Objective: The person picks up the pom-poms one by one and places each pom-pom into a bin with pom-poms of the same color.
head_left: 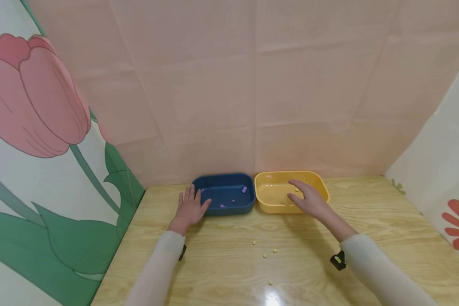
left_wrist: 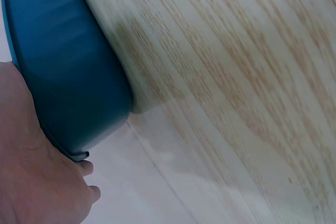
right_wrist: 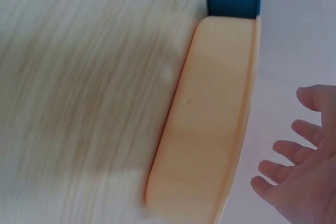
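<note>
Pale sleeves [head_left: 154, 267], cut off below, flank small yellow pieces [head_left: 275, 250] before the yellow tray [head_left: 277, 208], whose inside the right hand [head_left: 311, 202], fingers parted, partly hides. Left of that tray, the straight-fingered left hand [head_left: 189, 210] covers one end of the blue tray [head_left: 235, 211]; both trays' long axes run left to right.

Blue tray [head_left: 229, 211], small purple pieces [head_left: 245, 190] inside; yellow tray [head_left: 277, 208] just beside, upright; four yellow bits [head_left: 274, 250] on worktop [head_left: 222, 259].

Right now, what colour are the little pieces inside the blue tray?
The little pieces are purple; the head view shows them best.
</note>
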